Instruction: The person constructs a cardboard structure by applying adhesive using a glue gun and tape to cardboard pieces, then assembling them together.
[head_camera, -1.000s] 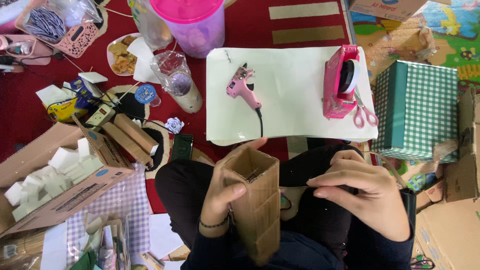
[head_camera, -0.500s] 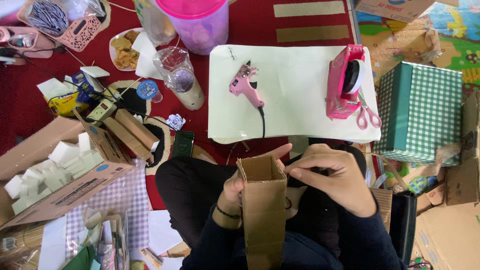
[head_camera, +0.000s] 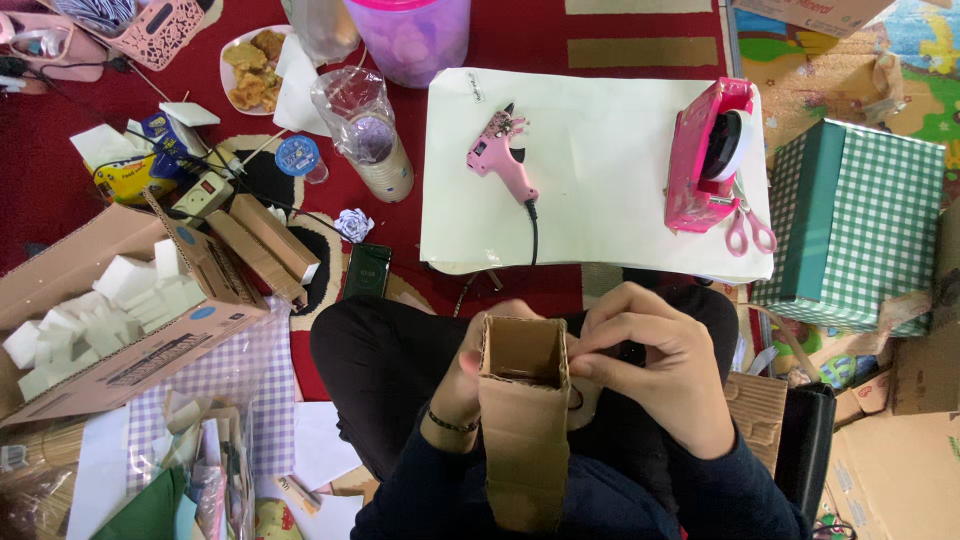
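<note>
A red patterned carpet (head_camera: 620, 25) covers the floor, crowded with craft supplies, and the person sits cross-legged on it in dark clothing. In the head view, a tall open-topped cardboard box (head_camera: 524, 420) stands upright in the lap, its square mouth facing the camera. The left hand (head_camera: 462, 385) wraps the box's left wall, thumb pressed against the upper rim; its other fingers are hidden behind the cardboard. The right hand (head_camera: 655, 365) reaches in from the right, fingers curled together and pinching the box's upper right edge. Just ahead of the knees lies a white board (head_camera: 600, 210) carrying a pink glue gun (head_camera: 503, 157) with a black cord, a pink tape dispenser (head_camera: 708, 155) and pink-handled scissors (head_camera: 748, 228). A green checked box (head_camera: 850, 225) sits to the right. To the left are a large carton of white foam pieces (head_camera: 110, 310), a dark phone (head_camera: 366, 270), a plastic-wrapped jar (head_camera: 370, 135) and a plate of fried snacks (head_camera: 255, 70).
</note>
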